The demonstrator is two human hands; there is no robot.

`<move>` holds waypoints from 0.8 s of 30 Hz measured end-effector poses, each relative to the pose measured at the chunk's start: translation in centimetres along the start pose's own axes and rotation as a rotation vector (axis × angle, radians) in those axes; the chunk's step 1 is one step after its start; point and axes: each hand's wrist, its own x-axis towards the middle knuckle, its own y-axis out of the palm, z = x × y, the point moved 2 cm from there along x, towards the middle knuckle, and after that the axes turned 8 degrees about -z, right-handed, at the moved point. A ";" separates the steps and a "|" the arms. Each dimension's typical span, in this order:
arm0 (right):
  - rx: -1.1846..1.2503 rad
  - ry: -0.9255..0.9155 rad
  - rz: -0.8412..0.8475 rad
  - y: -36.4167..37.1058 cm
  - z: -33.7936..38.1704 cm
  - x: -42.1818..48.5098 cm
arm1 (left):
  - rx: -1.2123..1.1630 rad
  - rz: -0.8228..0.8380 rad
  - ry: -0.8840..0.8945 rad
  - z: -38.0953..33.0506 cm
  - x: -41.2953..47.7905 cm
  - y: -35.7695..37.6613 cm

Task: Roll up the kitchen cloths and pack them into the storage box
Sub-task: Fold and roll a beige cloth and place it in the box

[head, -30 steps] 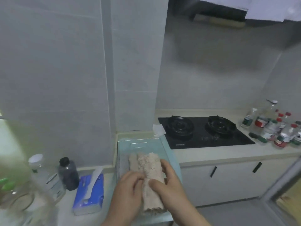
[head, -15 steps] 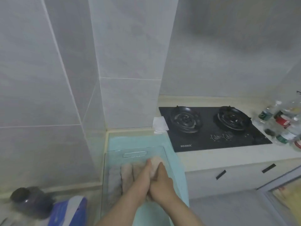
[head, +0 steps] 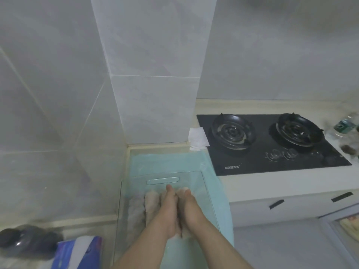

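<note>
Inside the clear storage box [head: 206,188], the left hand [head: 167,211] and right hand [head: 190,209] lie side by side, fingers straight, pressing a rolled cloth [head: 184,189] that they mostly hide. Its long axis runs away from the person towards the wall, parallel to two beige rolls [head: 151,205] just left of it.
</note>
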 end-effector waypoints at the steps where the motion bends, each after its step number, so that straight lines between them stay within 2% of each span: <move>1: -0.001 -0.043 -0.018 0.2 -0.4 0.6 | 0.048 0.014 0.009 -0.4 -0.7 0.0; 3: 0.010 0.002 0.003 0.6 1.1 -1.2 | 0.194 -0.014 0.061 -1.3 -2.1 -0.9; 4: 0.024 -0.002 -0.017 0.5 1.9 -2.0 | 0.301 -0.078 0.153 -1.5 -2.6 -1.6; 5: 0.015 -0.025 -0.041 0.4 2.4 -2.6 | 0.493 -0.157 0.311 -1.7 -2.9 -2.4; 8: -0.193 -0.120 -0.080 0.1 3.3 -3.3 | 1.438 -0.389 0.719 -1.4 -5.0 -3.9; 9: -0.295 -0.161 -0.070 0.1 3.4 -3.5 | 1.634 -0.375 0.782 -0.9 -5.6 -4.0; 10: -0.428 -0.176 -0.059 0.2 3.3 -3.7 | 1.740 -0.329 0.762 -0.1 -5.8 -4.1; 12: -0.644 -0.156 -0.043 -0.1 3.0 -3.9 | 1.871 -0.310 0.657 1.1 -5.8 -4.5; 15: -0.700 -0.245 -0.037 -0.7 2.4 -4.2 | 1.963 -0.348 0.531 1.7 -5.2 -5.2; 19: -0.558 -0.249 0.043 0.4 2.3 -4.4 | 1.965 -0.346 0.522 1.8 -5.0 -5.8; 22: -0.515 -0.299 0.036 1.2 2.5 -4.5 | 1.983 -0.333 0.480 1.7 -5.0 -5.7; 24: -0.316 -0.289 -0.001 1.1 2.7 -3.9 | 1.969 -0.329 0.485 1.7 -5.0 -5.5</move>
